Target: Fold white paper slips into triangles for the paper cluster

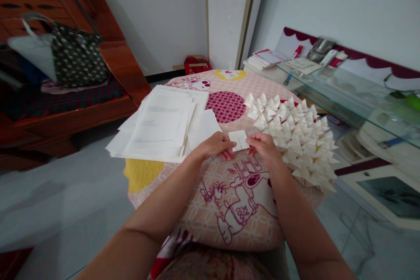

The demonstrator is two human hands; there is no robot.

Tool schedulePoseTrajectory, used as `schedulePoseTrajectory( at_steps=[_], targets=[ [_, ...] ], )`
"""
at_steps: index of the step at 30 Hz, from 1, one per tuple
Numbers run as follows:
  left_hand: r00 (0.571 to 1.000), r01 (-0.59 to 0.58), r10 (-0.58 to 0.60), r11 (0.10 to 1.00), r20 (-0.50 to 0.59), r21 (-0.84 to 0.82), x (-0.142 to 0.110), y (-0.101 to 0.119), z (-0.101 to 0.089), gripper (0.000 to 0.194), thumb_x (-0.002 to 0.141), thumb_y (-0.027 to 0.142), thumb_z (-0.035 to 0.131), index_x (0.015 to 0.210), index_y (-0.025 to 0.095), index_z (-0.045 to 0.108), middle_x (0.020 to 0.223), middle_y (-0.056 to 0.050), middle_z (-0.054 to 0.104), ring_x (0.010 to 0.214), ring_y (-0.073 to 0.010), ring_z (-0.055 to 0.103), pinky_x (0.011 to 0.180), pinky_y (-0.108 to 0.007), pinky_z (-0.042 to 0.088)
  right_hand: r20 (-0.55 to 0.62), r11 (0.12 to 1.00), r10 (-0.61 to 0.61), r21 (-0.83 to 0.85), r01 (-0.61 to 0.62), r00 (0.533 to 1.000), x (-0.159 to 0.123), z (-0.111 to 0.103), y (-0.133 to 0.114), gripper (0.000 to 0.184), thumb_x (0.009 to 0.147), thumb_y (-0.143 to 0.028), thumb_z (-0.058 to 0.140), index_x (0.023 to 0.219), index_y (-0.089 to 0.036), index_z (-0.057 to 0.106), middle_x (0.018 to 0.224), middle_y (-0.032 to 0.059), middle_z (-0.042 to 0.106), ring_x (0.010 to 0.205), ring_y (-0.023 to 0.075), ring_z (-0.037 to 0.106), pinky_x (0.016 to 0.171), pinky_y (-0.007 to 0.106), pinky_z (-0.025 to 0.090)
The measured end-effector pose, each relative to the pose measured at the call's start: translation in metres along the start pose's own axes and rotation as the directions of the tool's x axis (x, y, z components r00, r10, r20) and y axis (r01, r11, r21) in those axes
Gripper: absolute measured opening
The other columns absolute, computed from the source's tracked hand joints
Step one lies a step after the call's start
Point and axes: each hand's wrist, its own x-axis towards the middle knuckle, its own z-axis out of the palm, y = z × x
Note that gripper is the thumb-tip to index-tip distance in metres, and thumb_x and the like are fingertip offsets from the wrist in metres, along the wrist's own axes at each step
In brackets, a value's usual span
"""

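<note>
A small folded piece of white paper [239, 140] with some print on it is held between my two hands, over the table. My left hand [219, 145] pinches its left edge between thumb and fingers. At its right edge, my right hand [261, 145] grips it the same way. Left of my hands lies a stack of printed paper sheets [160, 118], with a smaller loose sheet [206, 127] at its right side. To the right, many pointed folded-paper pieces [292, 131] stand close together in rows.
The round table has a pink patterned cloth [190, 210]. A glass-topped shelf unit [354, 100] with a metal pot and papers stands at the right. A wooden bench [114, 70] at the left bears a dark patterned bag [78, 54]. A red object [196, 65] sits by the wall.
</note>
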Motion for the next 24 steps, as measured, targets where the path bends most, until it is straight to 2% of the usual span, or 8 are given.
schedulePoseTrajectory(
  at_steps=[2, 4, 7, 11, 14, 19, 21, 24],
  targets=[
    [0.995, -0.072, 0.083, 0.980, -0.054, 0.185, -0.002, -0.001, -0.009, 0.034, 0.084, 0.030, 0.071, 0.056, 0.014, 0.065, 0.052, -0.005, 0.066, 0.043, -0.0120, 0.058, 0.044, -0.022, 0.043, 0.040, 0.994, 0.013, -0.105, -0.009, 0.999, 0.001, -0.004, 0.004, 0.024, 0.065, -0.040, 0.075, 0.069, -0.018, 0.064, 0.047, -0.0015, 0.060, 0.040, 0.0130, 0.055, 0.036, 0.021, 0.038],
    [0.942, -0.193, 0.273, 0.916, -0.195, 0.351, -0.003, -0.001, -0.017, 0.027, 0.081, 0.023, 0.071, 0.056, 0.014, 0.065, 0.047, 0.000, 0.059, 0.041, -0.0085, 0.052, 0.046, -0.020, 0.038, 0.076, 0.976, 0.025, -0.218, -0.008, 0.997, 0.003, -0.009, 0.009, 0.018, 0.070, -0.036, 0.069, 0.071, -0.018, 0.065, 0.046, -0.0014, 0.060, 0.037, 0.0117, 0.051, 0.037, 0.021, 0.035],
    [0.878, -0.364, 0.463, 0.812, -0.123, 0.456, 0.000, -0.003, -0.019, 0.003, 0.077, 0.015, 0.071, 0.076, 0.014, 0.074, 0.060, 0.003, 0.065, 0.055, -0.0083, 0.057, 0.055, -0.018, 0.043, 0.116, 0.922, -0.008, -0.384, 0.052, 0.993, 0.007, -0.014, 0.013, 0.015, 0.078, -0.031, 0.062, 0.075, -0.018, 0.068, 0.046, -0.0022, 0.059, 0.037, 0.0108, 0.048, 0.039, 0.021, 0.032],
    [0.805, -0.469, 0.593, 0.658, -0.022, 0.589, 0.012, -0.012, -0.008, 0.021, 0.076, 0.005, 0.065, 0.090, 0.016, 0.078, 0.083, -0.001, 0.072, 0.074, -0.0107, 0.063, 0.070, -0.022, 0.049, 0.117, 0.791, -0.093, -0.594, 0.145, 0.989, 0.012, -0.012, 0.011, 0.016, 0.084, -0.028, 0.061, 0.076, -0.017, 0.071, 0.051, -0.0015, 0.060, 0.045, 0.0129, 0.053, 0.048, 0.023, 0.036],
    [0.802, -0.467, 0.596, 0.579, 0.044, 0.668, 0.020, -0.021, -0.002, 0.028, 0.077, 0.002, 0.063, 0.095, 0.017, 0.078, 0.089, -0.003, 0.072, 0.080, -0.0129, 0.064, 0.078, -0.025, 0.052, 0.124, 0.641, -0.188, -0.736, 0.218, 0.974, 0.011, -0.005, 0.003, 0.014, 0.085, -0.023, 0.063, 0.076, -0.017, 0.073, 0.064, 0.0021, 0.067, 0.060, 0.0154, 0.060, 0.058, 0.026, 0.040],
    [0.828, -0.441, 0.554, 0.539, 0.093, 0.718, 0.022, -0.027, -0.006, 0.030, 0.080, 0.002, 0.064, 0.103, 0.017, 0.077, 0.097, -0.005, 0.071, 0.090, -0.0156, 0.065, 0.086, -0.029, 0.052, 0.177, 0.398, -0.279, -0.874, 0.281, 0.944, 0.000, 0.001, -0.011, 0.011, 0.085, -0.017, 0.065, 0.078, -0.018, 0.074, 0.081, 0.0063, 0.072, 0.078, 0.0187, 0.062, 0.071, 0.028, 0.041],
    [0.839, -0.433, 0.533, 0.529, 0.111, 0.730, 0.019, -0.024, -0.008, 0.031, 0.080, 0.004, 0.064, 0.106, 0.017, 0.076, 0.097, -0.005, 0.070, 0.089, -0.0157, 0.064, 0.085, -0.029, 0.052, 0.259, 0.388, -0.293, -0.847, 0.362, 0.920, -0.006, 0.001, -0.014, 0.011, 0.084, -0.013, 0.065, 0.081, -0.017, 0.074, 0.087, 0.0067, 0.072, 0.082, 0.0184, 0.063, 0.074, 0.028, 0.043],
    [0.840, -0.468, 0.509, 0.504, 0.188, 0.726, 0.014, -0.020, -0.011, 0.033, 0.080, 0.009, 0.068, 0.111, 0.020, 0.075, 0.100, -0.004, 0.069, 0.090, -0.0164, 0.063, 0.083, -0.029, 0.050, 0.352, 0.433, -0.258, -0.791, 0.433, 0.900, -0.012, 0.000, -0.015, 0.012, 0.081, -0.010, 0.070, 0.090, -0.016, 0.074, 0.094, 0.0066, 0.071, 0.085, 0.0176, 0.064, 0.076, 0.027, 0.044]
  ],
)
